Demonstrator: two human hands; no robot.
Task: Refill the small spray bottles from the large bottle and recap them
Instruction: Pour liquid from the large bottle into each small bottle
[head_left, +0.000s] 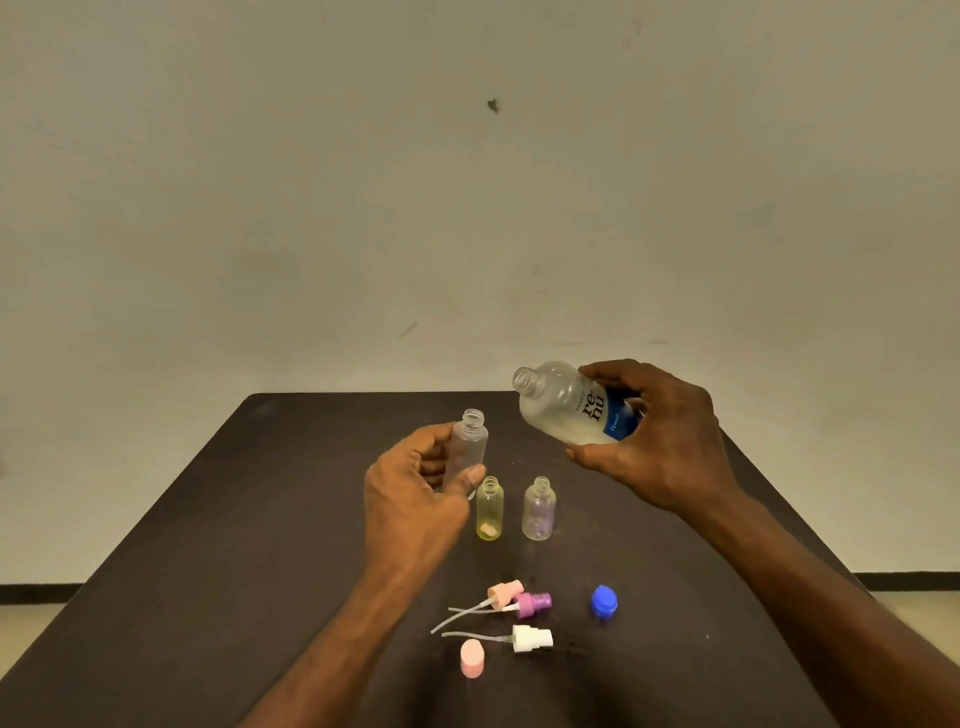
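So you're early on: your left hand (415, 499) grips a clear bottle (467, 447), lifted and uncapped; your right hand (654, 436) wraps the big bottle (566, 405), tilted mouth-left just beside it, not pouring yet. The yellow bottle (489, 509) and purple bottle (539, 510) stand open on the table (208, 545), looking unfilled. The sprayers (519, 605) and blue cap (604, 603) lie near you. Filling and recapping all remain.

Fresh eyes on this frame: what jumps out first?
The right hand holds the uncapped large bottle tilted, mouth toward a clear small spray bottle gripped upright in the left hand, both above the dark table. Below them stand a yellow bottle and a clear one, both open. Nearer lie three loose spray heads, a pink cap and a blue cap.
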